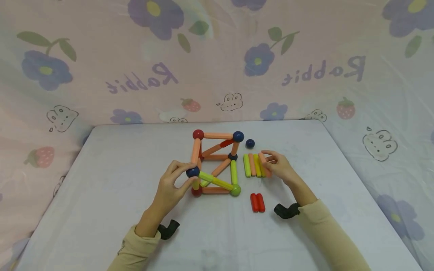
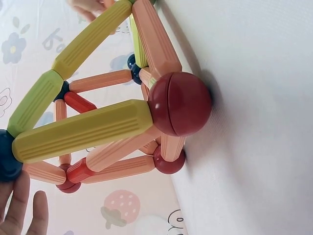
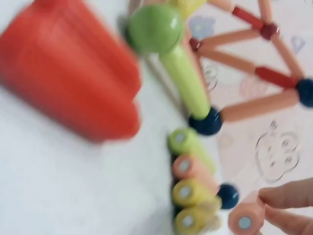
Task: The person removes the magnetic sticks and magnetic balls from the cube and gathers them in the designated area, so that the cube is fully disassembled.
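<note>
A frame of magnetic rods and balls (image 1: pixel 217 190) stands on the table, made of peach, yellow, lime and red pieces. At its near left upper corner, my left hand (image 1: pixel 168 190) grips a dark blue ball (image 1: pixel 193 172) between thumb and fingers. From that ball a lime-and-yellow bar (image 1: pixel 217 181) slopes down to a green ball (image 1: pixel 235 190). My right hand (image 1: pixel 280 168) pinches a peach magnetic rod (image 3: pixel 247 219) by the right end of a row of rods. A metal disc shows in that rod's near end in the right wrist view.
Lime, peach and yellow rods (image 1: pixel 252 165) lie side by side right of the frame. Two red rods (image 1: pixel 257 203) lie nearer the front. A loose dark blue ball (image 1: pixel 250 143) rests behind the row. A patterned curtain (image 1: pixel 217 67) hangs beyond the table's far edge.
</note>
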`<act>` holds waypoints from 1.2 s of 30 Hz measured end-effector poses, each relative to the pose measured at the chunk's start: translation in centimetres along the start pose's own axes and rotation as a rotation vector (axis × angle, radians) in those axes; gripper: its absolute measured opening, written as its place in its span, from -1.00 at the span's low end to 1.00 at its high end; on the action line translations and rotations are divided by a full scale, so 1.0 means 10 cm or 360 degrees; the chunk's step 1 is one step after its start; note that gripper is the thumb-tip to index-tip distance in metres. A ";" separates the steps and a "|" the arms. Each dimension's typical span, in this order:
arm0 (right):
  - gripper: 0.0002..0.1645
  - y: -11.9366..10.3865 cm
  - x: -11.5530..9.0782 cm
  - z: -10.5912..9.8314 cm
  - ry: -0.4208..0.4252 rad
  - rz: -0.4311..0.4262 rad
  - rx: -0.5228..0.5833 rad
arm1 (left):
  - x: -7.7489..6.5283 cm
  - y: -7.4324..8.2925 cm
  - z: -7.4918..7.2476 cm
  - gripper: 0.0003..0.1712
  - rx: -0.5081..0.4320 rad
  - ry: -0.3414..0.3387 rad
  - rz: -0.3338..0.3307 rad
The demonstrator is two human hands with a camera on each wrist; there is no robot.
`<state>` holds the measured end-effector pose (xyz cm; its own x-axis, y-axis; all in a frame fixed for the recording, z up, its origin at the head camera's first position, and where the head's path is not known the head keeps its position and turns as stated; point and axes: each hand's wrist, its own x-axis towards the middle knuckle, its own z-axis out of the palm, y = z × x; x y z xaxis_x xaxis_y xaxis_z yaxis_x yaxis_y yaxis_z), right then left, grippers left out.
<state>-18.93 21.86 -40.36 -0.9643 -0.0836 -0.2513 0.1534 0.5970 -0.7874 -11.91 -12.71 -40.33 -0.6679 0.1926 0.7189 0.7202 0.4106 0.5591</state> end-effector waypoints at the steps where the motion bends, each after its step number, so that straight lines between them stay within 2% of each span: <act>1: -0.36 0.03 0.02 -0.01 0.0005 0.0031 0.0005 | 0.00 0.00 0.00 -0.43 -0.0001 -0.0002 -0.0002; 7: -0.37 0.17 0.13 -0.05 0.0041 0.0140 -0.0036 | 0.01 0.01 0.00 -0.40 -0.0009 -0.0010 -0.0005; 12: -0.38 0.21 0.20 -0.05 0.0073 0.0150 -0.0093 | 0.00 0.02 0.00 -0.42 0.0020 -0.0026 -0.0026; 19: -0.39 0.23 0.25 -0.03 0.0094 0.0171 -0.0172 | 0.02 0.07 -0.03 -0.52 0.0029 -0.0091 -0.0117; 22: -0.38 0.23 0.25 -0.03 0.0098 0.0156 -0.0207 | 0.02 0.08 -0.04 -0.51 0.0005 -0.0115 -0.0102; 26: -0.40 0.21 0.19 -0.02 0.0184 0.0043 -0.0337 | 0.04 0.07 -0.08 -0.50 -0.0047 -0.0195 -0.0109; 29: -0.47 0.14 0.08 0.01 0.0305 -0.0107 -0.0414 | 0.06 0.04 -0.13 -0.54 -0.0101 -0.0244 -0.0179; 33: -0.57 -0.04 -0.10 0.14 0.0403 -0.0337 -0.0361 | 0.17 -0.04 -0.21 -0.64 -0.0212 -0.0200 -0.0332; 36: -0.61 -0.22 -0.23 0.29 0.0405 -0.0528 -0.0266 | 0.29 -0.14 -0.26 -0.68 -0.0325 -0.0155 -0.0442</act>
<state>-16.43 18.43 -39.72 -0.9810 -0.1059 0.1623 -0.1899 0.6935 -0.6950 -14.41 -15.01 -37.97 -0.8511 0.1867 0.4907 0.5248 0.2743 0.8058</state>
